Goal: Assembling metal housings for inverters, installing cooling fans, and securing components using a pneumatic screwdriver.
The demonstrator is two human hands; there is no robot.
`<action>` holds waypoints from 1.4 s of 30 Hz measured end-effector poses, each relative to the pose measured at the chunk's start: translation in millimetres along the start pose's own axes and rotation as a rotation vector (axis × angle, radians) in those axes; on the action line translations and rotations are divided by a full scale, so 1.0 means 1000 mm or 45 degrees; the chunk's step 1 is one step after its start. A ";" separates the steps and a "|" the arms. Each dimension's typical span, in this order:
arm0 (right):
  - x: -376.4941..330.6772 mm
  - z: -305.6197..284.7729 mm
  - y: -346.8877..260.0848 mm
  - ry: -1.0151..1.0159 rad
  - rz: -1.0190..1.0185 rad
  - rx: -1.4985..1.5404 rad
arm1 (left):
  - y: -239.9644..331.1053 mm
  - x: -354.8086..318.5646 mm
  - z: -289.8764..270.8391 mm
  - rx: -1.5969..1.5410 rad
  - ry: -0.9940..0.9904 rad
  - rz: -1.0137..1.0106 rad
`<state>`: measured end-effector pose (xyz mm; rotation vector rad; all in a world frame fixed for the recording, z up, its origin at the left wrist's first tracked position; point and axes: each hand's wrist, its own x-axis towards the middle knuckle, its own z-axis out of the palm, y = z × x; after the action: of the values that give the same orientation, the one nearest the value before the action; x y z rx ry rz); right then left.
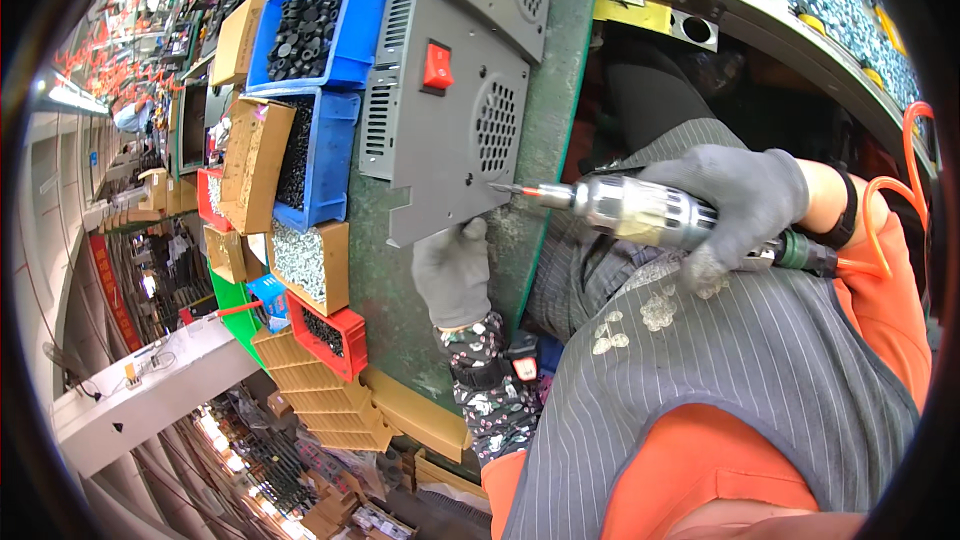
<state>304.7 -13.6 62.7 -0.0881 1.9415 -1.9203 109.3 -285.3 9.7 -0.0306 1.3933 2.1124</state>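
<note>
A grey sheet-metal housing (425, 110) with round vent patterns, side slots and a red rocker switch (437, 68) sits on the green work surface. My gloved left hand (452, 275) is closed at its near corner, the fingertips partly hidden against the metal edge. My gloved right hand (735, 200) wraps round a silver power screwdriver (645, 210) with an orange hose at its rear. The screwdriver's bit (515, 189) points left, its tip at the housing's edge close to a small hole. Whether the tip touches the metal, I cannot tell.
Blue bins (345, 15) of black parts stand beyond the housing. Nearer are a cardboard box (330, 260) of small silver pieces and a red bin (355, 340) of dark screws. The orange hose (912, 175) loops at the right. More silver hardware (850, 20) lies at the upper right.
</note>
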 end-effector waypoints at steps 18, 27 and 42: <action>0.049 0.021 0.000 -0.152 0.074 -0.274 | -0.002 -0.025 -0.023 -0.840 -0.052 -0.272; 0.062 0.035 -0.006 -0.254 0.097 -0.077 | -0.009 -0.043 -0.036 -0.960 -0.355 -0.143; 0.046 0.036 -0.007 -0.263 0.094 -0.105 | -0.013 -0.064 -0.020 -0.210 -0.103 0.014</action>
<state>273.1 -63.1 59.9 -0.2259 1.8592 -1.7112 162.2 -328.5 11.3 -0.0034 1.1728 2.2084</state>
